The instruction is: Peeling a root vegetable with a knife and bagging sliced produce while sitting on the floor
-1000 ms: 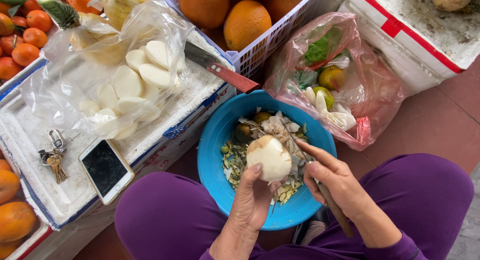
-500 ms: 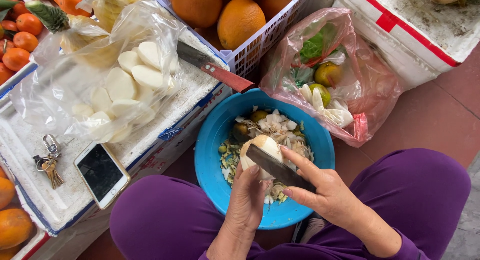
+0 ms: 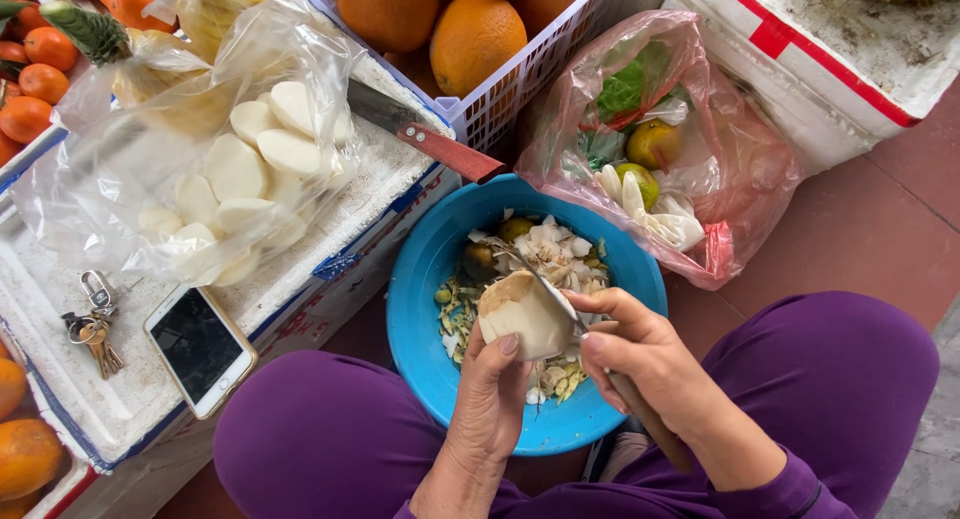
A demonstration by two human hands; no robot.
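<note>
White, peeled, rounded fruit [image 3: 523, 313] sits over the round blue plastic bowl [image 3: 420, 309] of peelings, gripped from below by the left hand [image 3: 490, 389] with fingers curled round it, while the right hand [image 3: 640, 354] clasps a thin-bladed knife [image 3: 560, 304] against its top edge.

Peeled fruit [image 3: 522, 315]: pale cream, roundish, w/ one brownish patch of skin left at its top left. Sits tilted above the blue bowl [image 3: 425, 309], over the bowl's middle, not touching the scraps inside.

Knife [image 3: 545, 287]: thin metal blade, edge laid against the fruit's upper right side, tip pointing up-left across the bowl toward its far rim. Handle dark, runs down-right off the bowl's near rim.

Blue bowl: round plastic, approx. half full of white and yellow-green peelings plus a couple of small dark-green fruits near the far rim.
</note>
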